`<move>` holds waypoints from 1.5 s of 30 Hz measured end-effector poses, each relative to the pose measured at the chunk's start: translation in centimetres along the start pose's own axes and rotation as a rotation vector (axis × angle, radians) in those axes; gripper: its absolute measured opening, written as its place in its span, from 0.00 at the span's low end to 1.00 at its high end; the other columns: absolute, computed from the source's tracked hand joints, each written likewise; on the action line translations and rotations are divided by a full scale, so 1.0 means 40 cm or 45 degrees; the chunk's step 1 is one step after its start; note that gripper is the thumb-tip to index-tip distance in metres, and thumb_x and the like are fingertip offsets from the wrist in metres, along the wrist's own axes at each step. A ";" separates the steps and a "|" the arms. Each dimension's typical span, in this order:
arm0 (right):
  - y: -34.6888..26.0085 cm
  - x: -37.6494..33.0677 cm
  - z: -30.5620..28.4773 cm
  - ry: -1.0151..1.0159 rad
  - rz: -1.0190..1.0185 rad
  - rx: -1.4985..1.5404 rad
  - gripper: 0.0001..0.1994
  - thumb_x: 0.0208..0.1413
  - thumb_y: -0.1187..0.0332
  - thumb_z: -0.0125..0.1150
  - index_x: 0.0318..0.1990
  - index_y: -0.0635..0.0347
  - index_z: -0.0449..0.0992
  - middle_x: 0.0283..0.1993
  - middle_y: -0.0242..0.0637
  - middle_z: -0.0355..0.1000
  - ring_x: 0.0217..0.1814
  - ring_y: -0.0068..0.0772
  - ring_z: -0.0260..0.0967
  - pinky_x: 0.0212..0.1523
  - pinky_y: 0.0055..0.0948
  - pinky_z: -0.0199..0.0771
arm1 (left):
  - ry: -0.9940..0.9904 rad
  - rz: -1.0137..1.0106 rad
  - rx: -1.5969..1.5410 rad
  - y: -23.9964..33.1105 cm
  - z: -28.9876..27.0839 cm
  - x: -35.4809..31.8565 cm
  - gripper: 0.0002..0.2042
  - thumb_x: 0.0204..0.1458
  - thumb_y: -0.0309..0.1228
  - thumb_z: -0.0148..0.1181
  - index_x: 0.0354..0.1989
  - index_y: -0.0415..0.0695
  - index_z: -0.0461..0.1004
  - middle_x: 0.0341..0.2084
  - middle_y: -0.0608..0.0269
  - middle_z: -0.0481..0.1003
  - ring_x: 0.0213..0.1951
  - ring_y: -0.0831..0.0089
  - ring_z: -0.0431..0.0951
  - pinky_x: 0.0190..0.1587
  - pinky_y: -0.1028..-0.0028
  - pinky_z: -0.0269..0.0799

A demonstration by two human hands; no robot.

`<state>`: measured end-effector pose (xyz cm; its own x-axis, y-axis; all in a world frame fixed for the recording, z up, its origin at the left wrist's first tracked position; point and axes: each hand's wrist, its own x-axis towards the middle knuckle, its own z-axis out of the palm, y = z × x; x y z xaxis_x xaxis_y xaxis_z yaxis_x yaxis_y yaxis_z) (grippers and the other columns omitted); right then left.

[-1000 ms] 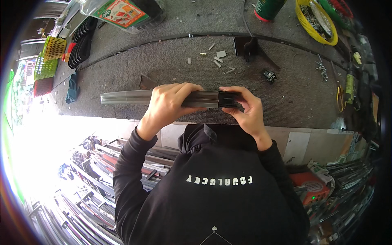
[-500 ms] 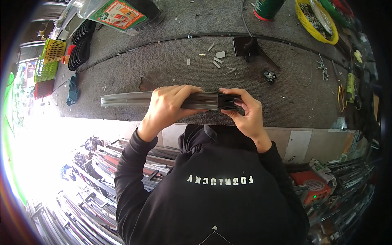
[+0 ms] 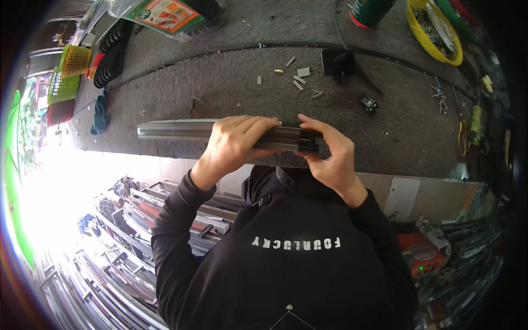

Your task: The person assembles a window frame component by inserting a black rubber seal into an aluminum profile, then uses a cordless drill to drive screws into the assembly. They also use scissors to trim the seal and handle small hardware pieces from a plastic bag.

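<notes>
A long grey metal profile (image 3: 184,130) lies crosswise along the near part of the carpeted bench (image 3: 192,60). My left hand (image 3: 234,140) is wrapped over its middle, fingers on the far side and thumb on the near side. At the profile's right end sits a black end piece (image 3: 308,141). My right hand (image 3: 335,154) is closed round that end piece, with the fingers at its far edge and the thumb at its near edge. Part of the profile is hidden under my left hand. A small black fitting (image 3: 369,103) lies apart to the right.
Small grey strips (image 3: 298,82) lie beyond my hands, near a black bracket-like piece (image 3: 336,63). Screws (image 3: 439,96) and yellow-handled pliers (image 3: 462,137) lie at the right. A yellow basket (image 3: 454,54) stands far right, a clear tub (image 3: 165,19) far left. Below the bench are stacked metal profiles (image 3: 121,264).
The profile's right end has tipped slightly toward me. The black end piece shows less beyond the profile, and my right hand has shifted a little nearer. The whole view has shifted slightly.
</notes>
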<state>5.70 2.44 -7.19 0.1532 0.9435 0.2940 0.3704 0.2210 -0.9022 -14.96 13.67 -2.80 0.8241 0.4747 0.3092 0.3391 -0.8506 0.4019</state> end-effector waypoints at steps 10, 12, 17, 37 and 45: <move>0.035 0.047 0.070 0.064 0.398 1.010 0.49 0.65 0.30 0.12 0.52 0.65 0.76 0.58 0.49 0.75 0.55 0.35 0.73 0.60 0.35 0.70 | 0.002 -0.063 -0.038 0.004 0.008 0.008 0.22 0.37 0.40 0.77 0.40 0.45 0.78 0.28 0.66 0.80 0.30 0.65 0.83 0.32 0.69 0.77; 0.040 0.034 0.095 0.088 0.371 0.951 0.47 0.66 0.32 0.15 0.51 0.66 0.76 0.54 0.48 0.77 0.53 0.34 0.74 0.59 0.33 0.71 | 0.007 -0.067 -0.030 0.005 0.016 0.007 0.22 0.37 0.40 0.77 0.40 0.45 0.77 0.27 0.66 0.79 0.30 0.66 0.82 0.32 0.68 0.77; 0.046 0.031 0.103 0.189 0.340 0.994 0.42 0.69 0.36 0.19 0.52 0.66 0.74 0.49 0.45 0.77 0.52 0.34 0.72 0.58 0.33 0.68 | 0.035 -0.050 -0.001 0.002 0.020 0.001 0.22 0.38 0.41 0.77 0.40 0.46 0.76 0.27 0.65 0.79 0.29 0.65 0.81 0.32 0.68 0.76; 0.076 -0.012 0.013 -0.232 0.361 0.287 0.25 0.46 0.77 0.77 0.55 0.60 0.77 0.55 0.36 0.79 0.55 0.29 0.78 0.57 0.31 0.79 | -0.142 -0.352 -0.023 -0.056 -0.062 -0.060 0.25 0.32 0.41 0.81 0.41 0.47 0.82 0.32 0.63 0.83 0.34 0.64 0.84 0.38 0.69 0.78; 0.074 -0.016 0.012 -0.255 0.180 0.430 0.42 0.42 0.67 0.81 0.66 0.58 0.65 0.68 0.42 0.67 0.69 0.36 0.66 0.68 0.38 0.68 | -0.149 -0.300 0.001 -0.068 -0.067 -0.065 0.24 0.33 0.40 0.81 0.41 0.46 0.82 0.32 0.63 0.83 0.33 0.66 0.85 0.37 0.71 0.79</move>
<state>6.27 2.61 -10.20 -0.0123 0.9923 0.1230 0.0321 0.1234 -0.9918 -19.25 15.35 -2.37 0.7691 0.6304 0.1052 0.5282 -0.7197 0.4506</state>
